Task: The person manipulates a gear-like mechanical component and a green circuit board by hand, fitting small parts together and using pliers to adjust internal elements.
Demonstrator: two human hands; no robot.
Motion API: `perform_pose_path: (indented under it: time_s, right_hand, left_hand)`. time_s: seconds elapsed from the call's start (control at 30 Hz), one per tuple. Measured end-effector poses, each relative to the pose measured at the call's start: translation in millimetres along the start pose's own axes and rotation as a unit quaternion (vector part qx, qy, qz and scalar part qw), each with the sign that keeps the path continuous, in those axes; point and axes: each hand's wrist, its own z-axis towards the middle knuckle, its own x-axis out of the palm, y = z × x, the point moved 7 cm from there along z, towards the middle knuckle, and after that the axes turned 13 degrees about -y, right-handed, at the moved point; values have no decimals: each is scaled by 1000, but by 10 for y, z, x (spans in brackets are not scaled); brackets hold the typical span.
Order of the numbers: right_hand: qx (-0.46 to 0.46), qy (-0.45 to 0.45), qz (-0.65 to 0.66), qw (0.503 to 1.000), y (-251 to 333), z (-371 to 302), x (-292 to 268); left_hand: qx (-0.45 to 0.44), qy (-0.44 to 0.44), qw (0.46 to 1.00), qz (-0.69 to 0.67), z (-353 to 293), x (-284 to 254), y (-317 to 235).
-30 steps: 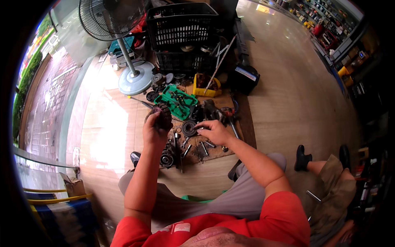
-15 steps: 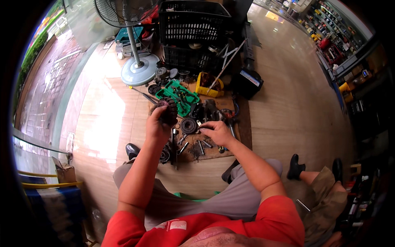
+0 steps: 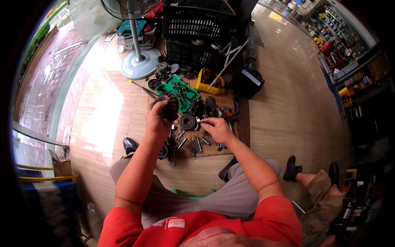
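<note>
A dark, round part with a ribbed edge (image 3: 170,108) is gripped in my left hand (image 3: 155,123), raised above the work area. My right hand (image 3: 218,131) pinches a small, pale, flat piece (image 3: 198,120), its fingers pressed together. Just left of those fingertips lies a black ringed wheel, like a pulley (image 3: 188,122), on a stained brown board (image 3: 214,153). Several metal rods or sockets (image 3: 199,144) and hand tools lie nearer to me. Beyond my hands sits an open green tool case (image 3: 190,94) with tools in it.
A yellow bin (image 3: 204,87) and a black box (image 3: 248,82) stand beyond the board. Black crates (image 3: 197,27) are stacked at the back, beside a fan's round base (image 3: 141,68). Another person's shoe (image 3: 291,169) and bent legs are at my right.
The view has shifted slightly. Both hands keep their holds, and the pale piece in my right hand shows a little more plainly beside the pulley-like wheel.
</note>
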Motion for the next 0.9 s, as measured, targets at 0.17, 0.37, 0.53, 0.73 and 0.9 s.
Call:
perform_pose_path:
  time_s: [0.17, 0.37, 0.53, 0.73, 0.9]
  right_hand:
    - [38, 3, -8, 999, 30, -10, 1]
    - [20, 4, -52, 998, -63, -4, 9]
    - [3, 20, -16, 1000, -202, -5, 63]
    - [-16, 15, -22, 1000, -130, 9, 42]
    - [-24, -3, -56, 998, -53, 8, 25]
  left_hand:
    - [7, -10, 1000, 13, -35, 13, -9]
    - [9, -19, 1000, 23, -43, 11, 31]
    - [13, 4, 999, 30, -15, 5, 62]
    - [16, 1, 999, 31, -2, -10, 39]
    - [12, -9, 999, 35, -24, -8, 37]
